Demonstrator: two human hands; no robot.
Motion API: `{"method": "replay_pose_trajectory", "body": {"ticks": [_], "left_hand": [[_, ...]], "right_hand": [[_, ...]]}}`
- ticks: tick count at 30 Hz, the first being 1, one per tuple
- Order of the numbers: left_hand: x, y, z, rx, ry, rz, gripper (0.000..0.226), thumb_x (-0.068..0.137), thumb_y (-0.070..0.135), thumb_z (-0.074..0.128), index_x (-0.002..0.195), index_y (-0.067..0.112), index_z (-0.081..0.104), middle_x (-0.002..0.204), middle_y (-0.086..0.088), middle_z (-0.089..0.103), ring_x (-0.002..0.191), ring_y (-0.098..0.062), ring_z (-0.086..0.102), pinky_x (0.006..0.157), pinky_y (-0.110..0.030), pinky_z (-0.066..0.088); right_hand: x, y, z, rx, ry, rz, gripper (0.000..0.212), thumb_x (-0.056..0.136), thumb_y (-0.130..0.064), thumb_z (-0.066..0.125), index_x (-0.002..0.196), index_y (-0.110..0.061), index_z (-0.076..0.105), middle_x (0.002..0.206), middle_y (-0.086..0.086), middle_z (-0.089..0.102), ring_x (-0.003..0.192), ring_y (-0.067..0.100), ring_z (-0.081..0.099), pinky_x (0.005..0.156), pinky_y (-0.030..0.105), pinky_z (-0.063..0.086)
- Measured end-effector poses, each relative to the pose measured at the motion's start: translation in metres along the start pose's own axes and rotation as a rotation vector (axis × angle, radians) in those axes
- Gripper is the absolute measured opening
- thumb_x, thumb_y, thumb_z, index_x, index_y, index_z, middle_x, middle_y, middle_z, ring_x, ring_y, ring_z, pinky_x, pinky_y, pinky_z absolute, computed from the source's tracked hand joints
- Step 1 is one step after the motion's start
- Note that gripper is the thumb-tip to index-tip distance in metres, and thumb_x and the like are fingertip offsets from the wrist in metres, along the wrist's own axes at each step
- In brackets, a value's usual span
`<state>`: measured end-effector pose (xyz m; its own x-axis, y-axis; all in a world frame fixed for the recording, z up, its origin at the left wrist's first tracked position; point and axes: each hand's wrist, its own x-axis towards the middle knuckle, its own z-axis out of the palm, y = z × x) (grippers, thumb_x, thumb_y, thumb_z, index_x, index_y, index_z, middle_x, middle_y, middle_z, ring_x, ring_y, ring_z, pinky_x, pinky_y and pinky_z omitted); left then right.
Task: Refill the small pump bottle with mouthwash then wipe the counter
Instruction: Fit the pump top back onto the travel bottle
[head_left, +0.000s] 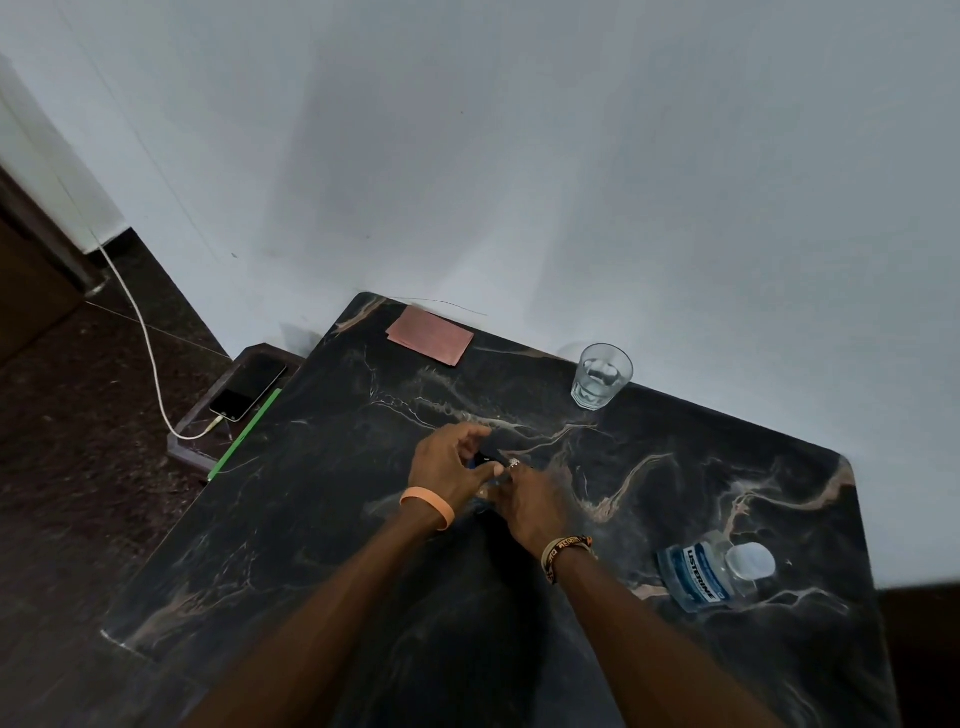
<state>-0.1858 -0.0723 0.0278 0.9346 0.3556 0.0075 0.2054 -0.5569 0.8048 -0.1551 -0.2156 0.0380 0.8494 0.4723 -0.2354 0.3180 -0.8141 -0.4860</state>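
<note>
Both hands meet at the middle of a dark marbled tabletop (322, 519). The left hand (449, 470) curls its fingers around a small dark pump bottle (491, 458), mostly hidden; the right hand (530, 506) closes on it from below, likely steadying it or working the top, though its exact grip cannot be made out. The mouthwash bottle (714, 571), capped, stands well apart to the right near the edge. A glass (601, 375) of clear liquid sits by the wall, a pink cloth (430, 335) at the far corner. Risks: the small bottle could slip or tip while being opened, and a reaching forearm could knock the mouthwash off the edge.
</note>
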Motion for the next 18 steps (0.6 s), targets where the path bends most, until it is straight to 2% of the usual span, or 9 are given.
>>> {"method": "replay_pose_trajectory", "body": {"ticks": [2, 6, 8, 11, 15, 18], "left_hand": [[0.0008, -0.0004, -0.0001, 0.012, -0.027, 0.018, 0.050, 0.069, 0.021, 0.082, 0.115, 0.023, 0.063, 0.103, 0.003, 0.065, 0.088, -0.008, 0.060, 0.081, -0.027, 0.055], [0.0007, 0.0001, -0.0014, 0.041, -0.044, 0.041, 0.054, 0.067, 0.028, 0.083, 0.116, 0.025, 0.061, 0.100, 0.007, 0.058, 0.084, -0.003, 0.055, 0.076, -0.018, 0.051], [0.0016, 0.0008, -0.0010, 0.074, -0.035, 0.047, 0.050, 0.067, 0.026, 0.083, 0.113, 0.024, 0.063, 0.097, 0.005, 0.060, 0.081, -0.005, 0.056, 0.074, -0.022, 0.053], [0.0025, 0.0016, -0.0009, 0.076, -0.028, 0.061, 0.048, 0.068, 0.021, 0.082, 0.113, 0.024, 0.064, 0.099, 0.004, 0.064, 0.082, -0.009, 0.059, 0.077, -0.029, 0.055], [-0.0018, -0.0019, -0.0009, 0.054, -0.025, 0.067, 0.049, 0.067, 0.025, 0.083, 0.111, 0.024, 0.064, 0.098, 0.007, 0.061, 0.082, -0.006, 0.057, 0.075, -0.022, 0.053], [-0.0013, -0.0042, -0.0008, 0.088, -0.028, 0.091, 0.042, 0.067, 0.021, 0.082, 0.106, 0.023, 0.067, 0.095, 0.006, 0.063, 0.079, -0.005, 0.057, 0.075, -0.023, 0.054]], "right_hand": [[-0.0001, -0.0010, -0.0002, -0.018, -0.013, -0.018, 0.034, 0.098, -0.037, 0.055, 0.127, -0.019, 0.058, 0.110, 0.000, 0.068, 0.095, 0.010, 0.061, 0.063, 0.005, 0.027], [-0.0004, 0.0005, 0.0002, 0.039, 0.027, 0.000, 0.027, 0.097, -0.031, 0.058, 0.122, -0.019, 0.061, 0.102, 0.001, 0.070, 0.093, 0.014, 0.066, 0.061, 0.006, 0.032], [0.0018, 0.0002, 0.0026, 0.056, 0.019, 0.011, 0.029, 0.096, -0.031, 0.060, 0.122, -0.017, 0.061, 0.102, 0.001, 0.070, 0.092, 0.014, 0.066, 0.066, 0.008, 0.036], [0.0039, -0.0003, 0.0048, 0.083, -0.010, 0.008, 0.033, 0.095, -0.033, 0.061, 0.125, -0.019, 0.060, 0.103, 0.001, 0.071, 0.093, 0.015, 0.066, 0.080, 0.024, 0.051], [0.0023, 0.0012, 0.0030, 0.058, 0.022, -0.050, 0.030, 0.097, -0.032, 0.058, 0.126, -0.025, 0.058, 0.099, -0.001, 0.071, 0.090, 0.015, 0.067, 0.082, 0.027, 0.052], [0.0029, 0.0003, 0.0012, 0.084, -0.015, -0.035, 0.029, 0.098, -0.032, 0.056, 0.127, -0.027, 0.058, 0.101, -0.001, 0.070, 0.090, 0.013, 0.066, 0.081, 0.028, 0.053]]}}
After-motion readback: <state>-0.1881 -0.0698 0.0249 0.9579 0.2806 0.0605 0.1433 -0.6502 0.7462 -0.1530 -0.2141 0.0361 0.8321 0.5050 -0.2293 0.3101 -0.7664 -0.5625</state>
